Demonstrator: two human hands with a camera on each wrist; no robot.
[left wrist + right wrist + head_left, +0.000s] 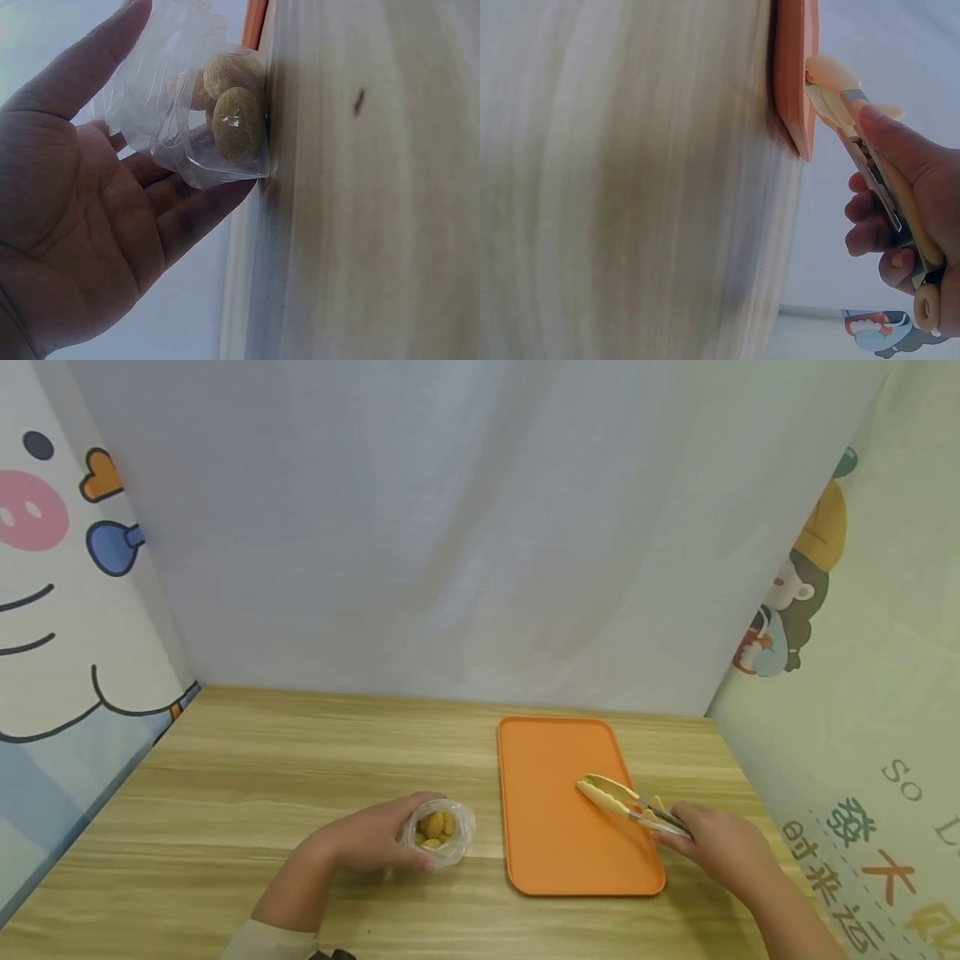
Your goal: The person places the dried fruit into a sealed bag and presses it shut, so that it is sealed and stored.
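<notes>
A wooden tabletop (300, 777) was enclosed by white and cartoon-printed cloth. An orange tray (547, 843) lay at lower right. At lower centre, the left hand (367, 839) was cupped round a clear bag of biscuits (438, 831). The right hand (723, 847) gripped yellow tongs (618, 800), their tips over the tray.

The desk (300, 760) is matt, pale wood-grain; the tray (555, 827) smooth matt orange plastic; the bag (450, 839) thin, glossy, crinkled clear plastic; the tongs (622, 802) shiny metal with cream plastic tips.
</notes>
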